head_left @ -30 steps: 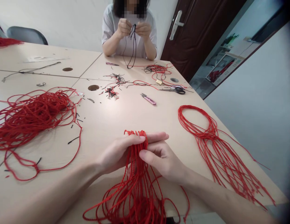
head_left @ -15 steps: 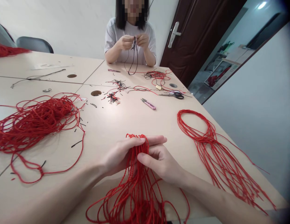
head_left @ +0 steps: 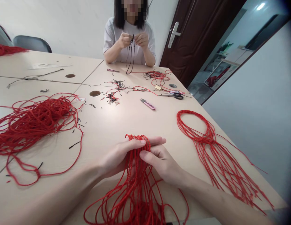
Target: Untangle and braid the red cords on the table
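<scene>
While hands [head_left: 117, 154] [head_left: 164, 164] hold red cords [head_left: 136, 159] (bunched), grip unchanged

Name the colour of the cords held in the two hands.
The held cords are red, seen best in the head view.

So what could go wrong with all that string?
The red cords hang in many crossing loops, so they might tangle. Some could slip out, since the left hand and right hand hold them only near the top. The red pile on the left side of the table is already jumbled, so pulling a strand might tighten a knot.
</scene>
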### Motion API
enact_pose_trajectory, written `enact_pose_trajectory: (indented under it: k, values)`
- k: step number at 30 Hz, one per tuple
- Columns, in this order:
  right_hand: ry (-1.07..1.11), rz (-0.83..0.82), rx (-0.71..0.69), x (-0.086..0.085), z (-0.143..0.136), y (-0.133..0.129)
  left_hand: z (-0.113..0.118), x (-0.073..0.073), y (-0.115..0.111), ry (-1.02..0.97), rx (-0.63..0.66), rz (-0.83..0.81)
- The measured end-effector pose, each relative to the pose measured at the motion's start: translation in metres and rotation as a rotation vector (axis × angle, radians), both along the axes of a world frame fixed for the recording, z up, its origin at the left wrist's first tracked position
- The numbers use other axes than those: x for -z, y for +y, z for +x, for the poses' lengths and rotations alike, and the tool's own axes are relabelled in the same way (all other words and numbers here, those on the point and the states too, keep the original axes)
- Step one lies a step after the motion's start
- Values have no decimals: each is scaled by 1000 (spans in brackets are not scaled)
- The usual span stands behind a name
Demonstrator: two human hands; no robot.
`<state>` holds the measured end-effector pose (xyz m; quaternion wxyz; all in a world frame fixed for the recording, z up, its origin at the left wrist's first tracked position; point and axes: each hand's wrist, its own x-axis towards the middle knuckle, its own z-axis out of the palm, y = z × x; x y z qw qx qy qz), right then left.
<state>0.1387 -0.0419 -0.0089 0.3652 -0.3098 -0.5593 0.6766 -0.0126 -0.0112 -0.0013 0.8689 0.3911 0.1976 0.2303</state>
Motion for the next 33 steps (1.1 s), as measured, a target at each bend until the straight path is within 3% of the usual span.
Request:
enact_pose_trajectory:
  k: [19,25,33]
  values:
    - [-41,7,-2,-1,-1,1,1,-1,0,-2,13,7]
    - [-49,-11,10,-2,-1,2,1,-3,-1,78,-31,-1]
    - [10,-54,-1,-1,-3,2,2,-4,0,7,-16,-41]
